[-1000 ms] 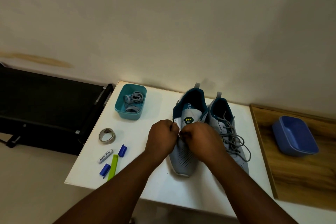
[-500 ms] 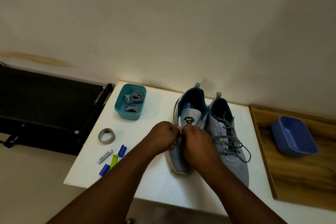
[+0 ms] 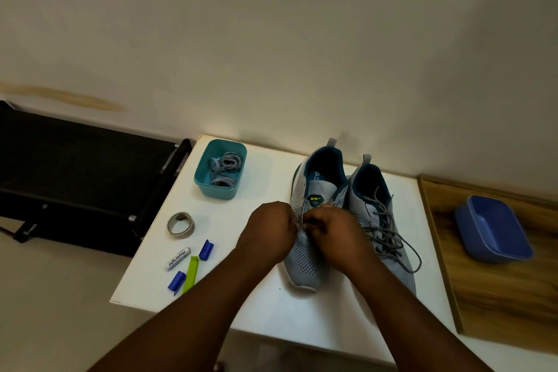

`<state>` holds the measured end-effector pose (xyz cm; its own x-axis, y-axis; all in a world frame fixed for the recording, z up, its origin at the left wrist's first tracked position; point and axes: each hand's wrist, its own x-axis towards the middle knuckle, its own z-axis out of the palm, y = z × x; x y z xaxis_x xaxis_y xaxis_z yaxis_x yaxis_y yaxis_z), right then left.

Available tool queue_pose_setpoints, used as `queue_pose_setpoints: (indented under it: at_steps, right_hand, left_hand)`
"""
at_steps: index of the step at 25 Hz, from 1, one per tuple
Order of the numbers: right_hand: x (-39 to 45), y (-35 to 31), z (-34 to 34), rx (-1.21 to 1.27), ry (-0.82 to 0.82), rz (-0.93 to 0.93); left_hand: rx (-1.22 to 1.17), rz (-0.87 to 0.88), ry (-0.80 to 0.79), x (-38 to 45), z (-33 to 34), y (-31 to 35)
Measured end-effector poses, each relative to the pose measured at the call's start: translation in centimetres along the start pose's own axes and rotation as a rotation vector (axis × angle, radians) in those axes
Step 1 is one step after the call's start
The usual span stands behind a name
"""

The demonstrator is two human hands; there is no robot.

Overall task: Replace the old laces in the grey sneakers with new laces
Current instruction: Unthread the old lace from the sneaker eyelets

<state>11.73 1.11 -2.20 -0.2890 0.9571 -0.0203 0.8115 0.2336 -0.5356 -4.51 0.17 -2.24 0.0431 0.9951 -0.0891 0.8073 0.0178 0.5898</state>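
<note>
A black rack [image 3: 75, 169] stood at far left, beside a white worktop [image 3: 271, 308]. At the worktop's back left corner a teal tub [image 3: 219, 190] held coiled grey laces [image 3: 225, 167]. In front of it lay a tape roll [image 3: 180, 225], a small white tube [image 3: 178, 258], 2 blue caps [image 3: 206, 249] and a green clip [image 3: 190, 273], all apart from the shoes. At center, 2 grey sneakers stood side by side, heels toward the wall. The left hand [image 3: 268, 231] and right hand [image 3: 330, 232] met over the midfoot of the left sneaker [image 3: 305, 263], fingers curled and pinching at a thin pale strand between them by the tongue; what exactly each held could not be made out, though the fingertips appeared closed on a lace. The right sneaker [image 3: 359, 205], touching its mate, was threaded with a loose grey lace [image 3: 389, 238] that trailed toward its toe. Further right, on a wooden board [image 3: 498, 305], sat a blue tub [image 3: 495, 228].
</note>
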Motion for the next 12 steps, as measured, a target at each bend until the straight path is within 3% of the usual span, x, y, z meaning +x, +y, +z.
queue_pose_setpoints:
  at_steps: [2,7,12]
  right_hand:
    - [-0.2,0.0,0.1,-0.012,0.014,0.012]
    - [-1.0,-1.5,0.4,-0.118,0.025,0.009]
    - [-1.4,-2.3,-0.2,-0.269,0.054,0.079]
  left_hand:
    - [-0.005,0.017,-0.015,0.1,0.0,-0.1]
    - [-0.39,-0.13,-0.072,0.7,-0.4,-0.7]
    - [-0.082,-0.034,0.034,1.0,-0.2,1.0]
